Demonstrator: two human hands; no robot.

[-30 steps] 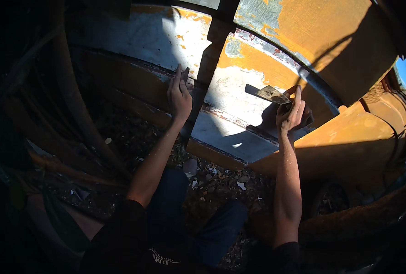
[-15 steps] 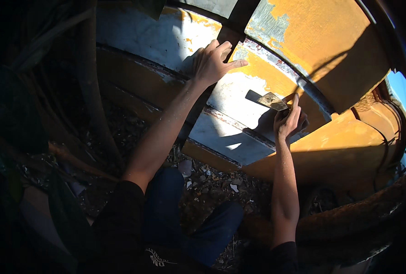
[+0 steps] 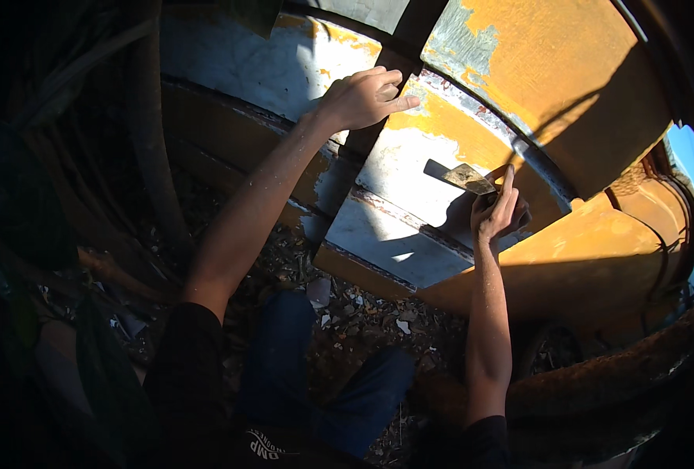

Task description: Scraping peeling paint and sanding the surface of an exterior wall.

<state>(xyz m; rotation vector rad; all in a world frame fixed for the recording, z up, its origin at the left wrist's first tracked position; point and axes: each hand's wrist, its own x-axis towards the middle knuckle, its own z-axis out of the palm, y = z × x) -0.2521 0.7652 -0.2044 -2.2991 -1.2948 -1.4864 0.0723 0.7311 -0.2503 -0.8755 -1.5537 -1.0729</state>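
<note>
My right hand (image 3: 497, 205) is closed around a paint scraper (image 3: 469, 179), its index finger stretched out. The scraper's worn, stained blade points left over the pale, stripped part of an orange panel (image 3: 413, 160) and casts a shadow there. Its handle is hidden in my hand. At the panel's upper left corner, beside a dark gap, my left hand (image 3: 356, 100) has its fingers curled and its thumb stretched right. A small greyish-tan patch shows under those fingers; I cannot make out what it is.
More orange sheet metal (image 3: 550, 86) with flaking paint curves round at the upper right. Tree trunks (image 3: 148, 125) and dark leaves stand at the left. Below lie soil and paint chips (image 3: 402, 326), around my bent knees (image 3: 284, 336). A thick rusty-brown pipe-like piece (image 3: 605, 371) crosses the lower right.
My left hand has turned flatter, its fingers more curled, and its forearm has swung left, uncovering more of the panels. The right hand and the scraper hold nearly the same place on the panel.
</note>
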